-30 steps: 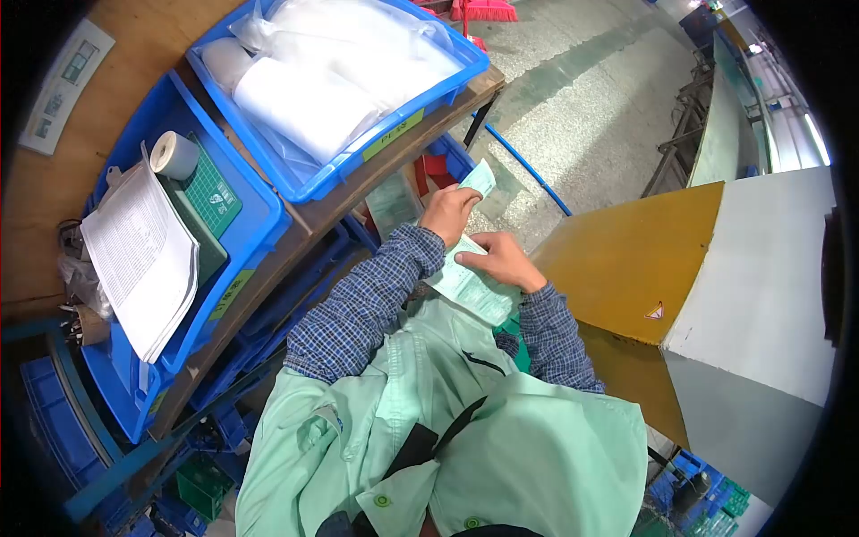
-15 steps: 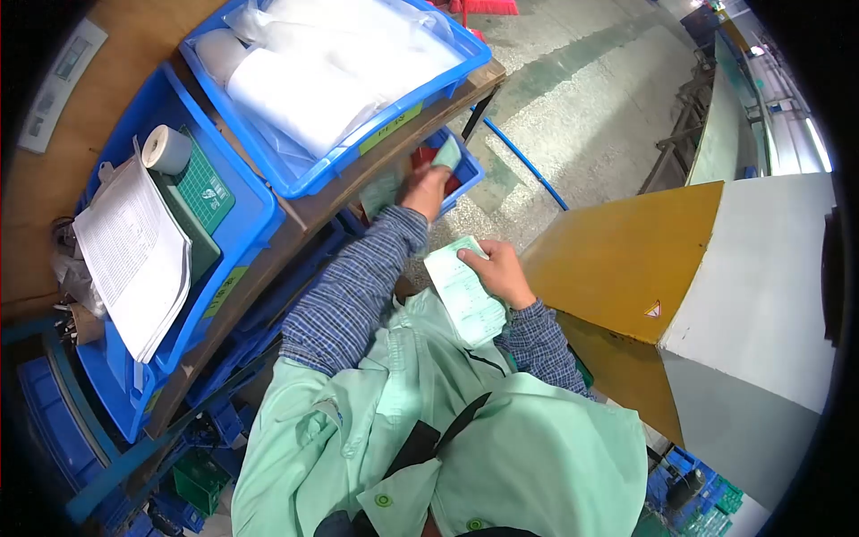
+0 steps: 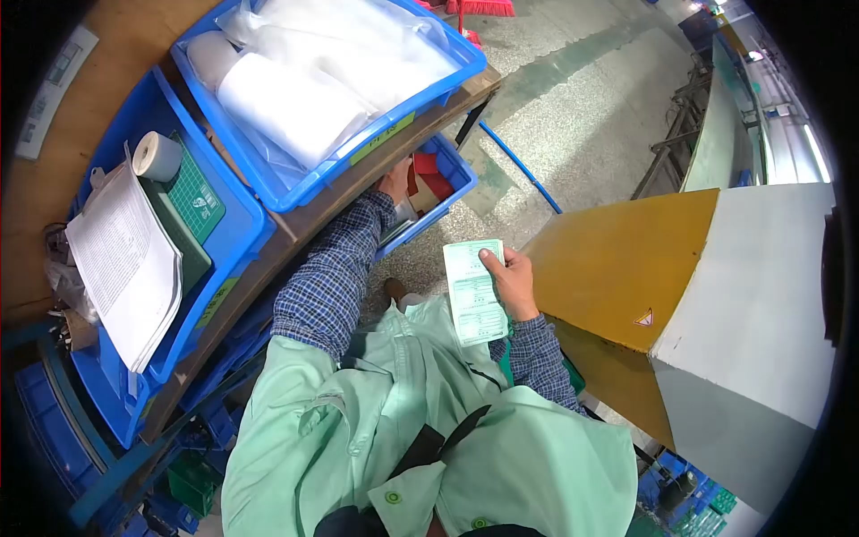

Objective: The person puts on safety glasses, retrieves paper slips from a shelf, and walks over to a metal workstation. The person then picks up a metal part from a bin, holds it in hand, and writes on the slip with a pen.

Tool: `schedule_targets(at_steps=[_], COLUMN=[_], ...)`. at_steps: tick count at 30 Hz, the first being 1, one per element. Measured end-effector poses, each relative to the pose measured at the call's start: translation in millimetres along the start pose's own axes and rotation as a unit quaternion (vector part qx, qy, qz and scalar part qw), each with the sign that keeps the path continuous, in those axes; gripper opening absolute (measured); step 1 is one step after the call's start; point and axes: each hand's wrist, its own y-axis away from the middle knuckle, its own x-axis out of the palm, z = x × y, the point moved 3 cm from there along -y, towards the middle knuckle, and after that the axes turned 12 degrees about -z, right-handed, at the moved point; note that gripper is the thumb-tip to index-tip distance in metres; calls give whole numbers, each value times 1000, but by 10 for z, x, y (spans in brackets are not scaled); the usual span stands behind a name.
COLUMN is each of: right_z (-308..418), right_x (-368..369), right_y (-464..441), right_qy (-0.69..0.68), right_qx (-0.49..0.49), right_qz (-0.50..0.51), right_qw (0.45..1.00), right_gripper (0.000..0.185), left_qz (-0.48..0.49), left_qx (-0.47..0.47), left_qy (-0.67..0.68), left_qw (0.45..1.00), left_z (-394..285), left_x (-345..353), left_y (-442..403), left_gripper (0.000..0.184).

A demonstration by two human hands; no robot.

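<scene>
Left hand [image 3: 394, 182] moved partly under table edge [image 3: 420, 130]; right hand [image 3: 514, 285] holds papers [image 3: 473, 295]

The shelf [image 3: 284, 234] partly hides the left hand [image 3: 395, 182]; the top edge crops the upper bin [image 3: 327, 172].

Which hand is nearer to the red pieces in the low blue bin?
Left. The left hand is at the low blue bin, close beside the red pieces; the right hand is farther away, outside the bin, holding pale green papers.

Left arm [image 3: 324, 279] reaches forward, right hand [image 3: 514, 285] pinches (thumb on top).
</scene>
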Motion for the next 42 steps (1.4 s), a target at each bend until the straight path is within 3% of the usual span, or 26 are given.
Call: schedule_targets(at_steps=[2,6,13,16,19,22,25,27,29,31,33,35,39,42], right_z=[-27,2,-59,-30,-7,-172,-234,-280,-318,-332,-328,-316,-371,-463], right_x=[-14,18,11,-13,-71,-196,-257,-293,-325,-335,-364,-397,-503,-567], right_y=[-14,-19,-95,-79,-44,-76,-57,-56,-51,-23,6,52,133,154], right_qy=[-6,-15,4,27,40,68,43,47,50,52,77,89,94,111], right_qx=[-1,8,-11,-22,-36,-41,-49,-57,-59,-53,-44,-39,-24,-34], right_qz=[-9,-27,-31,-38,-46,-75,-88,-92,-100,-112,-122,-131,-147,-163], right_qw=[1000,1000,999,999,997,994,994,993,992,991,989,987,984,980], right_gripper=[25,24,26,26,27,26,26,25,24,23,25,27,27,27], left_qz=[41,72,134,139,16,-123,-74,-112,-12,57,92,102,9,-30], left_qx=[-3,-123,-204,-158,-47,78,134,125,78,14,-66,-25,3,2], left_qy=[12,-45,-84,-117,-247,-265,-477,-272,-126,44,233,163,-33,-5], left_qw=[999,989,966,971,968,953,866,948,989,997,966,981,999,1000], left_z=[156,217,117,289,1074,1342,1193,1057,1105,1025,899,537,527,629], left_x=[44,50,-8,60,522,530,501,386,404,441,518,381,595,773], left_y=[42,148,97,84,54,23,-6,-48,-144,-204,-184,-230,-303,-332], left_gripper=[36,46,56,55,52,50,47,42,33,25,17,20,26,27])
